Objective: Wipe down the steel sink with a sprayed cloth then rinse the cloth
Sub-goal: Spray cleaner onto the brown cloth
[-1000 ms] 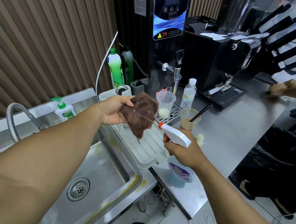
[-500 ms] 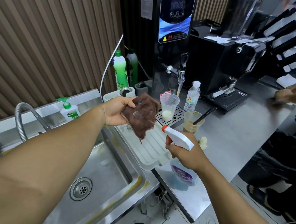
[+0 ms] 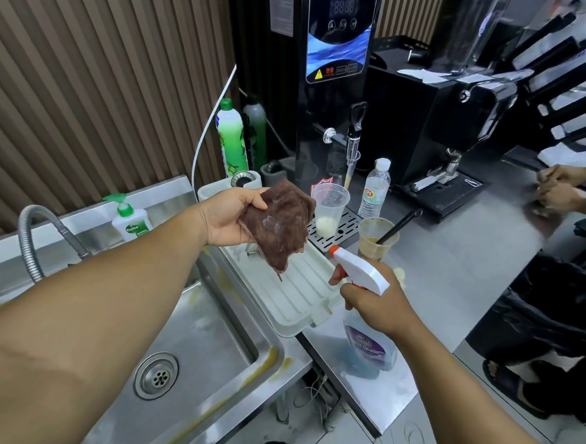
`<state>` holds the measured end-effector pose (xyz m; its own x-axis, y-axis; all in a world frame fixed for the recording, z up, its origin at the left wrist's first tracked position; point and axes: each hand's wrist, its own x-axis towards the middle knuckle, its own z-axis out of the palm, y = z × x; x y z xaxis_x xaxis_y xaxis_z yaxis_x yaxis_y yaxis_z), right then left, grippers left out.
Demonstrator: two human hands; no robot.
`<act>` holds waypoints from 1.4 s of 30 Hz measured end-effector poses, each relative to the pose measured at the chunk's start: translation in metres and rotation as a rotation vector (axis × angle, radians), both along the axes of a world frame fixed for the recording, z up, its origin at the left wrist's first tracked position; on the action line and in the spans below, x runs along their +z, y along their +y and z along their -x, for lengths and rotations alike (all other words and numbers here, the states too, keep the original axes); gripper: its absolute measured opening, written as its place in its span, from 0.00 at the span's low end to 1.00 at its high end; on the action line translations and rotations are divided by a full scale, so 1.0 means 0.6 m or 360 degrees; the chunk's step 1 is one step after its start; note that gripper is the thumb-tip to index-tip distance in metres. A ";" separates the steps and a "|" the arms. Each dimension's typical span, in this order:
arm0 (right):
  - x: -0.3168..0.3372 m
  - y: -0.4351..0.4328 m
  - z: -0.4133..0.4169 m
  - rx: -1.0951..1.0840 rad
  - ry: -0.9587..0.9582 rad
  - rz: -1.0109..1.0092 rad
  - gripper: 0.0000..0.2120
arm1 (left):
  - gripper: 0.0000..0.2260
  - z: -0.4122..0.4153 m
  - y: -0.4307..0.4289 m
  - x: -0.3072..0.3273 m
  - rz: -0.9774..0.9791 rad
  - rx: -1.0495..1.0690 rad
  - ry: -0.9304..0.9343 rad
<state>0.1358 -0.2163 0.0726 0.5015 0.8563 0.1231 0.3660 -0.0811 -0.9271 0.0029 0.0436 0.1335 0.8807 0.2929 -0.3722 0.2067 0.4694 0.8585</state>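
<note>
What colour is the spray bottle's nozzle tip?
Orange, on the white trigger head of the spray bottle; clearest in the head view.

- Brown wall panelling [image 3: 88, 72] of narrow vertical slats fills the upper left and rises behind the worktop's back edge.
- A brushed steel worktop [image 3: 470, 267] runs from the middle towards the right edge. Its near corner points toward the viewer.
- A tall black hot-water dispenser [image 3: 336, 53] stands at the worktop's back edge. It has a digital display and a blue wave graphic.
- A black boxy machine [image 3: 421, 126] stands just beside the dispenser, on its right, also along the back edge.
- Pale glossy floor tiles [image 3: 350, 434] show at the bottom, below the worktop's near corner.
- Thin loose cables [image 3: 310, 392] lie tangled on the floor under that corner.
- The light is bright and even, with soft glare on the steel.
</note>
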 end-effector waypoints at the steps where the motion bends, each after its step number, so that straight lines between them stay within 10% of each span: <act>1: 0.000 -0.002 -0.004 -0.0027 -0.0009 -0.0004 0.11 | 0.22 0.000 0.000 0.000 0.0008 -0.0014 -0.0002; 17: 0.019 0.003 -0.003 -0.0050 0.0074 -0.0206 0.19 | 0.22 -0.003 -0.011 0.000 -0.0024 -0.0058 0.0027; 23: 0.000 -0.009 -0.006 -0.0100 0.0154 -0.0195 0.06 | 0.22 0.000 -0.011 -0.004 0.0024 -0.0011 0.0031; 28: -0.030 -0.021 -0.009 -0.0067 0.0142 -0.0145 0.26 | 0.23 -0.014 -0.022 -0.016 0.0009 0.0003 0.0040; 42: -0.040 -0.035 -0.050 -0.0647 -0.0002 -0.0388 0.22 | 0.23 -0.056 -0.051 -0.048 -0.0014 -0.0033 0.0082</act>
<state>0.1656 -0.2373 0.0487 0.7897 0.5369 0.2968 0.3508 0.0018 -0.9365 0.0363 0.0128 0.1047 0.8665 0.2781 -0.4145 0.2603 0.4569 0.8506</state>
